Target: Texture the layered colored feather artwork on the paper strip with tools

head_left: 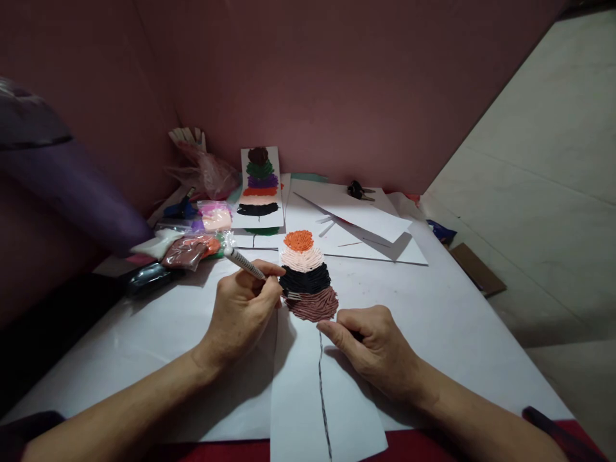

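My left hand [245,305] is closed round a white pen [245,263] with dark markings on its barrel, held slantwise. The pen's lower end is hidden by my fingers, at the left edge of a decorated strip of white card [301,385]. Ridged, clay-like bands cover the card's upper part: orange [298,240], pale peach, black [308,279] and brown [315,305]. A wavy black line runs down the lower part. My right hand [370,343] is curled, its thumb tip by the lower edge of the brown band. Whatever its fingers hold, if anything, is hidden.
Behind stands a second card [260,219] with coloured bands. Clear bags of coloured clay [190,250] lie at left, near a pink plastic bag [212,170]. White sheets [356,215] and black keys [359,190] are at back right. A purple blurred shape [72,186] hangs at left.
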### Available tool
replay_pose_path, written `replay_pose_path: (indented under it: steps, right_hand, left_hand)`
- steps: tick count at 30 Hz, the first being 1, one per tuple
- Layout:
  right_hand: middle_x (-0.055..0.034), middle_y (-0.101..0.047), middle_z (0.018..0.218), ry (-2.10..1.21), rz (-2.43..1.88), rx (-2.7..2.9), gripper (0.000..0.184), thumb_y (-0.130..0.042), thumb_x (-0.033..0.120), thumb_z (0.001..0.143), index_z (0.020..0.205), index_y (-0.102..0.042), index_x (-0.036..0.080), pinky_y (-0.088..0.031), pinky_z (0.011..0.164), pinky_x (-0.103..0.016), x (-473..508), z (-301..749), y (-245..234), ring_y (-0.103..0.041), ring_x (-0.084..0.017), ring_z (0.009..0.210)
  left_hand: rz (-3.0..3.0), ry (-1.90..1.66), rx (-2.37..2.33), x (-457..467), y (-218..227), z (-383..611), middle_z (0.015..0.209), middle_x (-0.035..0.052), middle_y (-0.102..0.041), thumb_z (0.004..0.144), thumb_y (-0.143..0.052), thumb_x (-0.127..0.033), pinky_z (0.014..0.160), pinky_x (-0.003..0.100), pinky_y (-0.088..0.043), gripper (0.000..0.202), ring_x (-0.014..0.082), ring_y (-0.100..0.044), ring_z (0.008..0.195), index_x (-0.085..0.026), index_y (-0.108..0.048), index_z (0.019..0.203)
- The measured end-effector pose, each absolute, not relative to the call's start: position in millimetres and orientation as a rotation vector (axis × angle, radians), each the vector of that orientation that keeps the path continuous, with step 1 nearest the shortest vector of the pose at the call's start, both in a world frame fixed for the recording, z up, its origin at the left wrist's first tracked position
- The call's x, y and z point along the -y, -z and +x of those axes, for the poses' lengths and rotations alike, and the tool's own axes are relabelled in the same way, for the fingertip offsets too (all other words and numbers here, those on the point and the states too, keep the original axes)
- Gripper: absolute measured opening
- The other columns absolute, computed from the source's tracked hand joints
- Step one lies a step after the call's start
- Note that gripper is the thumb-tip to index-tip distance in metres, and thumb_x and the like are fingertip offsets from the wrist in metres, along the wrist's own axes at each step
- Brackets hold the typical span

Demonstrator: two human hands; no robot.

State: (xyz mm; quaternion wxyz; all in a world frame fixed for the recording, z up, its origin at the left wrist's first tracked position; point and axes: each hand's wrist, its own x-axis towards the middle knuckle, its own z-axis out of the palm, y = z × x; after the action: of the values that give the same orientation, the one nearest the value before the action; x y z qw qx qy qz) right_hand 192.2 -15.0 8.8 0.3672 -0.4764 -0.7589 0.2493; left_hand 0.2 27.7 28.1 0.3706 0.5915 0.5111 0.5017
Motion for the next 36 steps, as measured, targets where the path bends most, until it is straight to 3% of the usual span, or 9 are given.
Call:
replay_pose_path:
  steps: [36]
  right_hand:
    - [0.0076, -0.026, 0.046, -0.654, -1.238, 1.960, 0.048, -0.052, 0.031, 0.093, 0.052, -0.027, 0.021, -0.022, 0.041, -0.024, 15.8, 193.0, -6.8, -0.024, -0.007, 0.043]
  left_hand:
    - [1.963, -1.261, -1.341, -39.1, -29.6, -18.0, 0.048, -0.0045, -0.054, 0.078, -0.050, -0.022, 0.043, 0.021, -0.038, 0.015, 0.0100, -0.048, 0.041, -0.015, -0.064, 0.079]
